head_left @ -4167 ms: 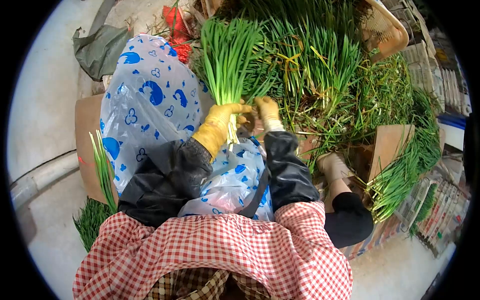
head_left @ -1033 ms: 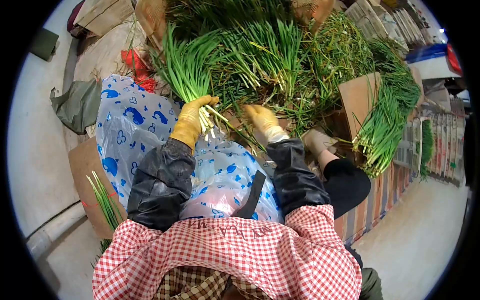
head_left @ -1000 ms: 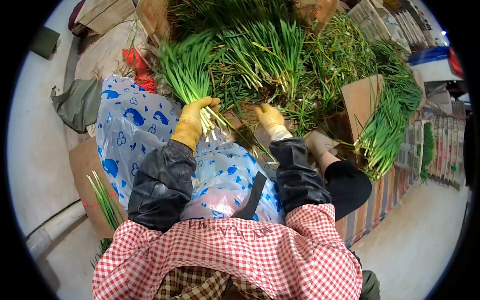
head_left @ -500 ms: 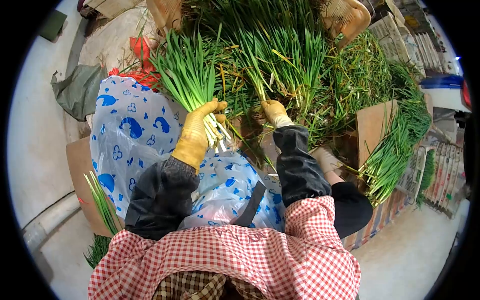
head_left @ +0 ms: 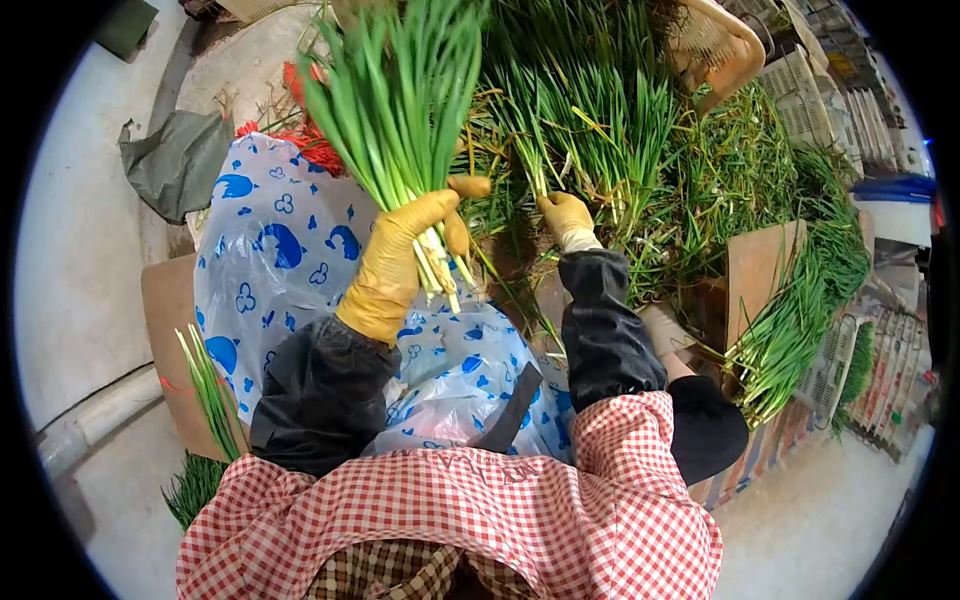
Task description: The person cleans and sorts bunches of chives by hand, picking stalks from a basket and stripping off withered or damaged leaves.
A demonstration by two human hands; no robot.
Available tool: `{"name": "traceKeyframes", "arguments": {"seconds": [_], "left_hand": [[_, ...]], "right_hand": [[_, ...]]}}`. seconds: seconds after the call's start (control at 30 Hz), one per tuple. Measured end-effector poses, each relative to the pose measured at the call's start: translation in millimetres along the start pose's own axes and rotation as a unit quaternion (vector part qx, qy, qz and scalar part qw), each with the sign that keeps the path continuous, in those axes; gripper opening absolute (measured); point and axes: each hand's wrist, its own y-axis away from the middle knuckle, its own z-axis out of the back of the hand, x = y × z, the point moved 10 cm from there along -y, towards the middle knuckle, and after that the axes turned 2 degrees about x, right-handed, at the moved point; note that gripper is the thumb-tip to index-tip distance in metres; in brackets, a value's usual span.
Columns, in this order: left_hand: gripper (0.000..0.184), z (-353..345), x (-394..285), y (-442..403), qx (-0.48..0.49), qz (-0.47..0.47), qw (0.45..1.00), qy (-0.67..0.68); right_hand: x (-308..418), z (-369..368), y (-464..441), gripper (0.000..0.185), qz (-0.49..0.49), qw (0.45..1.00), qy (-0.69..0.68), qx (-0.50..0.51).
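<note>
My left hand (head_left: 405, 255), in a yellow glove, is wrapped round a bunch of green stalks (head_left: 405, 120), raised with leaves up and pale roots hanging below the fist. My right hand (head_left: 567, 216), also gloved, pinches the pale lower ends of a few stalks (head_left: 532, 165) at the near edge of the green pile (head_left: 620, 110). A plastic sheet (head_left: 290, 230) with blue prints lies over my lap and to the left.
Loose trimmed leaves (head_left: 740, 170) spread right of the pile. A tan basket (head_left: 722, 50) tips over it at the top. At the right, a cardboard piece (head_left: 762, 265) stands beside more stalks (head_left: 790, 340). A few stalks (head_left: 210, 390) lean on cardboard at the left.
My left hand has lifted the bunch up and closer. My right hand has gone from apart and empty to the pile, and now pinches stalks there. The view has shifted.
</note>
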Motion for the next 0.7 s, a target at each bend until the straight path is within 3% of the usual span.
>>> {"name": "traceKeyframes", "arguments": {"seconds": [0.03, 0.1, 0.13, 0.17, 0.23, 0.27, 0.3, 0.33, 0.37, 0.4, 0.47, 0.57, 0.7], "left_hand": [[0.043, 8.4, -0.5, -1.0, 0.000, -0.001, 1.000, 0.003], [0.041, 24.1, 23.7, -3.2, 0.008, 0.083, 0.997, 0.002], [0.035, 42.0, 38.7, -4.6, -0.066, 0.117, 0.991, -0.028], [0.035, 40.8, 49.6, -7.0, -0.062, 0.119, 0.991, -0.027], [0.032, 61.5, 75.3, -5.8, -0.182, 0.145, 0.970, 0.070], [0.031, 67.9, 88.2, -6.7, -0.170, 0.169, 0.967, 0.088], [0.031, 69.6, 90.9, -5.4, -0.170, 0.170, 0.967, 0.091], [0.030, 70.0, 95.2, -2.5, -0.182, 0.185, 0.960, 0.102], [0.030, 68.7, 98.9, -0.4, -0.192, 0.198, 0.955, 0.112], [0.027, 71.3, 100.3, -0.6, -0.208, 0.193, 0.953, 0.102], [0.025, 68.9, 94.7, -0.2, -0.207, 0.187, 0.956, 0.090], [0.026, 72.0, 96.8, 1.9, -0.211, 0.173, 0.957, 0.100], [0.025, 68.5, 89.5, 6.4, -0.213, 0.179, 0.958, 0.069]], "right_hand": [[22.3, 16.2, 16.3, 0.041, 0.012, 0.997, 0.070, -0.012], [36.4, 34.0, 38.3, 0.035, -0.017, 0.984, 0.178, 0.004], [24.2, 31.5, 35.8, 0.035, -0.022, 0.979, 0.203, 0.009], [8.8, 33.0, 34.4, 0.034, -0.030, 0.973, 0.228, 0.013], [13.8, 71.5, 57.6, 0.032, -0.027, 0.990, 0.123, -0.056], [25.3, 84.8, 77.9, 0.030, -0.003, 0.994, -0.104, -0.019], [35.9, 98.2, 95.6, 0.028, 0.020, 0.945, -0.325, 0.019], [36.8, 106.5, 102.2, 0.022, 0.040, 0.898, -0.433, 0.068], [24.8, 103.2, 101.5, 0.022, 0.028, 0.836, -0.546, 0.043], [11.6, 95.5, 100.0, 0.022, 0.032, 0.836, -0.546, 0.035], [-25.4, 69.1, 100.0, 0.025, -0.070, 0.894, -0.439, 0.053], [16.2, 122.4, 151.2, 0.026, -0.016, 0.811, -0.585, 0.010], [1.7, 218.5, 174.2, 0.029, 0.004, 0.837, -0.535, -0.114]]}}
